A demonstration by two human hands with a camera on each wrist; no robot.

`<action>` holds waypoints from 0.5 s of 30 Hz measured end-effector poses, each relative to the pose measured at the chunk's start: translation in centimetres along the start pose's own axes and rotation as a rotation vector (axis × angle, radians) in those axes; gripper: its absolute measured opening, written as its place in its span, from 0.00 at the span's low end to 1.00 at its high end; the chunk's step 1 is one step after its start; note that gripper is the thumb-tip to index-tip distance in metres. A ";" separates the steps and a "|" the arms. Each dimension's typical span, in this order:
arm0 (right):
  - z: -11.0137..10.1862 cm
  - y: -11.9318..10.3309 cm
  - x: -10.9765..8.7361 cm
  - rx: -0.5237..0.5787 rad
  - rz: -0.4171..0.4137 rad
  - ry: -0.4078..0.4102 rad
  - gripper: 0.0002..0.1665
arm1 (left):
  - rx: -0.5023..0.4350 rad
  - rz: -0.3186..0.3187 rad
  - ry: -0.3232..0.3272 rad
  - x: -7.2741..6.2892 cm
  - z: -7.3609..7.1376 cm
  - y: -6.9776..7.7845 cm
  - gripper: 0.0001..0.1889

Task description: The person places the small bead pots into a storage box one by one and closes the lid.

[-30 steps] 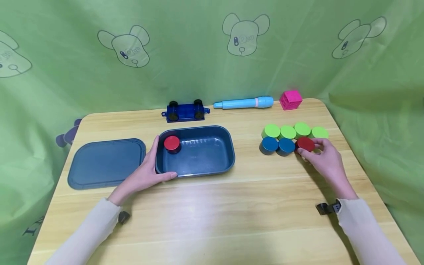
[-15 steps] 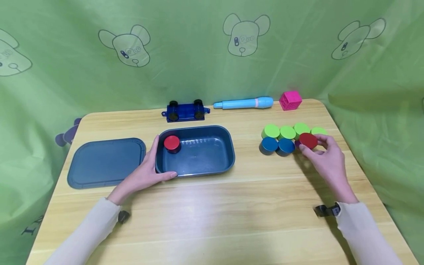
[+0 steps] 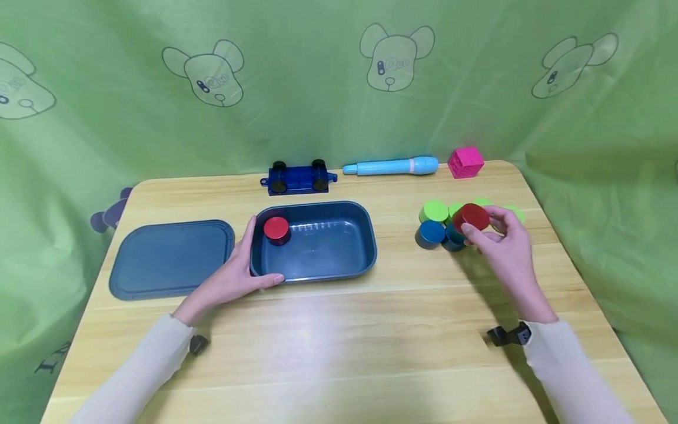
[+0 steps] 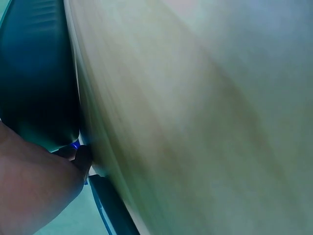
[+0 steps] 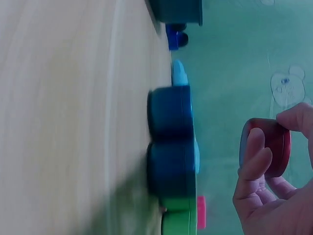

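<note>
My right hand (image 3: 505,241) pinches a round red tin (image 3: 474,217) between thumb and fingers, raised off the table. In the right wrist view this red tin (image 5: 279,147) hangs above the blue tins, with its rim at the thumb tip. Two blue tins (image 3: 430,234) stand just below, and several green-topped tins (image 3: 434,211) sit behind, partly hidden by the hand. My left hand (image 3: 233,277) rests with spread, fairly straight fingers on the left end and front wall of a dark blue box (image 3: 371,247). Another red tin (image 3: 276,230) stands inside the box at its left.
A flat dark blue lid (image 3: 172,259) lies left of the box. Along the back edge are a blue wheeled toy wagon (image 3: 298,179), a light blue pen-like stick (image 3: 392,166) and a pink cube (image 3: 465,162). A green printed curtain (image 3: 302,88) hangs behind the table.
My right hand has lifted the red tin from the front row beside the blue tins and moved it slightly up and left. My left hand stays on the box.
</note>
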State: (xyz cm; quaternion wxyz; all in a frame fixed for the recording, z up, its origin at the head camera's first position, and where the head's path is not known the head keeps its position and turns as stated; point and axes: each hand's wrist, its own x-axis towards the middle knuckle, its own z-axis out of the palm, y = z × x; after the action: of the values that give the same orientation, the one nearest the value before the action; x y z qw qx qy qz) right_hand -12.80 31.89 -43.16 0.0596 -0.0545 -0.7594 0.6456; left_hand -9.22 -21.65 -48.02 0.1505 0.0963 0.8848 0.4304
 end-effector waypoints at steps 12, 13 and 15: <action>4.9 -1.5 0.0 -0.203 -0.148 -0.072 0.34 | 0.007 0.008 -0.010 -0.1 -0.3 0.3 0.72; 5.3 -1.6 0.0 -0.203 -0.157 -0.078 0.34 | 0.007 0.009 -0.012 -0.1 -0.3 0.2 0.73; 6.2 -1.7 0.0 -0.189 -0.164 -0.096 0.34 | 0.007 0.010 -0.014 -0.1 -0.3 0.2 0.73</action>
State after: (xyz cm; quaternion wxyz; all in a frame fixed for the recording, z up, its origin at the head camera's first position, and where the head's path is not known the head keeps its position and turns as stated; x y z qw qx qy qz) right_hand -13.76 25.57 -42.43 0.0702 0.0332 -0.8208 0.5659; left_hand -9.24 -21.74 -47.65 0.1544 0.1043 0.8846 0.4274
